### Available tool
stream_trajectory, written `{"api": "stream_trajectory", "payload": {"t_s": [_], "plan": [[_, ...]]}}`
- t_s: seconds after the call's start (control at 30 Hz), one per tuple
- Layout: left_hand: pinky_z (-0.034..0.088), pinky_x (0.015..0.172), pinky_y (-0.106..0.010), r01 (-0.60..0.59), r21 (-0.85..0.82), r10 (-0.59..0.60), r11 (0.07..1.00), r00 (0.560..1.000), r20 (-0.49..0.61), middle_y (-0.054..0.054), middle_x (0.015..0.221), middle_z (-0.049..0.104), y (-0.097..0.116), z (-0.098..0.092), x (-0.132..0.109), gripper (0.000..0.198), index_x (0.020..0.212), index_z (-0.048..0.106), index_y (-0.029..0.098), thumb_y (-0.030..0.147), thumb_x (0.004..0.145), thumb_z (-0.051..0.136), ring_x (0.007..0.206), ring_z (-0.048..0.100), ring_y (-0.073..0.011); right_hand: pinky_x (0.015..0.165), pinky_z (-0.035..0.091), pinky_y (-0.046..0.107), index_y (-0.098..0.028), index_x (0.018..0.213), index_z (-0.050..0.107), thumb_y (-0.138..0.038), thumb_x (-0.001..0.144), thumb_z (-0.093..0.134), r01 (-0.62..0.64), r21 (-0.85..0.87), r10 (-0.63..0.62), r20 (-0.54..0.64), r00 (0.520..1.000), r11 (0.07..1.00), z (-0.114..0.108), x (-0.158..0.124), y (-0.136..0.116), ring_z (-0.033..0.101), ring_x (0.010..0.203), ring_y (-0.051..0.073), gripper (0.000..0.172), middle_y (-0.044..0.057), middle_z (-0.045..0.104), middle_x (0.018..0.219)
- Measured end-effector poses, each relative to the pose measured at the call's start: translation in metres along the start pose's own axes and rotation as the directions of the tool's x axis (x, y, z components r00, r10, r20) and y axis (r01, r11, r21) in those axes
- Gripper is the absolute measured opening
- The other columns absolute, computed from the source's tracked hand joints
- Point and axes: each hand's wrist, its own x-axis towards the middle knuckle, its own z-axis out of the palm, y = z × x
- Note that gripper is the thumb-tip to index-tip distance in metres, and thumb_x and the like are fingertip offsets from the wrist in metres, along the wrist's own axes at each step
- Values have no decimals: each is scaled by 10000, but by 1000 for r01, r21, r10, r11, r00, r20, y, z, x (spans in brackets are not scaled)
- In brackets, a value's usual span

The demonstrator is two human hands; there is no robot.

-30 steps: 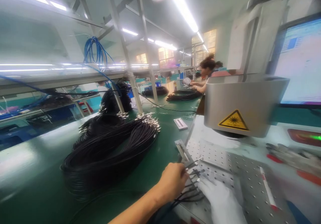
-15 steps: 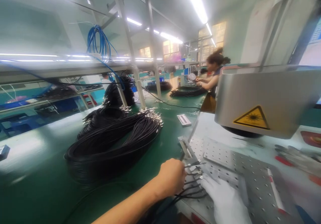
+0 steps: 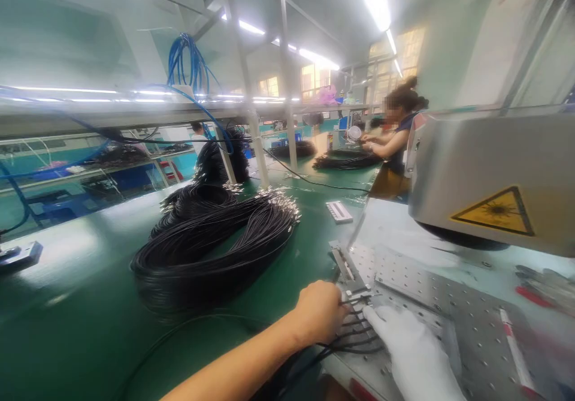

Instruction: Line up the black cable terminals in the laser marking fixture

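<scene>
While the perforated plate (image 3: 478, 314) sits right of the green table (image 3: 85, 323), several black cables (image 3: 354, 349) lie across its near left part. Left hand (image 3: 320, 312): bare, fingers curled in, pinching a cable near its metal end (image 3: 365, 296), by my reading. Right hand (image 3: 408, 347): white-gloved, fingers at the cable ends; whether they pinch, I cannot tell. Slotted metal bar (image 3: 344, 263): just beyond my hands. Handling, as I judge it: hold close behind each end, keep cables parallel and uncrossed, leave trailing lengths slack. Large cable coil (image 3: 179, 275): left, on the table.
</scene>
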Motion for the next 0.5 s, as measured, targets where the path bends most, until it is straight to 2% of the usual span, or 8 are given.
{"api": "stream_trajectory", "payload": {"t_s": [0.17, 0.27, 0.4, 0.5], "plan": [[559, 813, -389, -20, 58, 16, 998, 998, 64, -138, 1006, 745, 11, -1, 14, 275, 910, 730, 182, 386, 841, 560, 976, 700, -309, 781, 479, 306, -270, 1214, 676, 64, 774, 458, 39, 29, -39, -2, 999, 999, 13, 2, 6, 591, 835, 225, 595, 69, 663, 1062], [561, 806, -410, -22, 81, 15, 996, 995, 96, -159, 1019, 738, 15, 1, 22, 262, 935, 722, 165, 360, 821, 589, 966, 699, -325, 771, 472, 311, -276, 1230, 665, 74, 779, 438, 42, 37, -42, -9, 999, 998, 17, -1, 8, 585, 852, 232, 614, 73, 660, 1047], [550, 824, -417, -7, 43, 4, 999, 997, 82, -179, 1016, 730, 17, 3, 23, 239, 946, 721, 148, 311, 797, 628, 988, 688, -334, 754, 479, 303, -288, 1229, 673, 65, 781, 455, 30, 4, -30, -28, 999, 1000, 26, 1, 7, 596, 859, 229, 611, 78, 667, 1045], [535, 778, -358, -2, -36, 3, 999, 1000, 31, -126, 927, 742, 12, 1, 19, 174, 854, 729, 174, 314, 756, 694, 907, 695, -288, 684, 493, 319, -352, 1207, 688, 39, 777, 494, -6, -94, 11, 51, 999, 996, 36, 9, 5, 624, 789, 233, 612, 63, 678, 1058]]}}
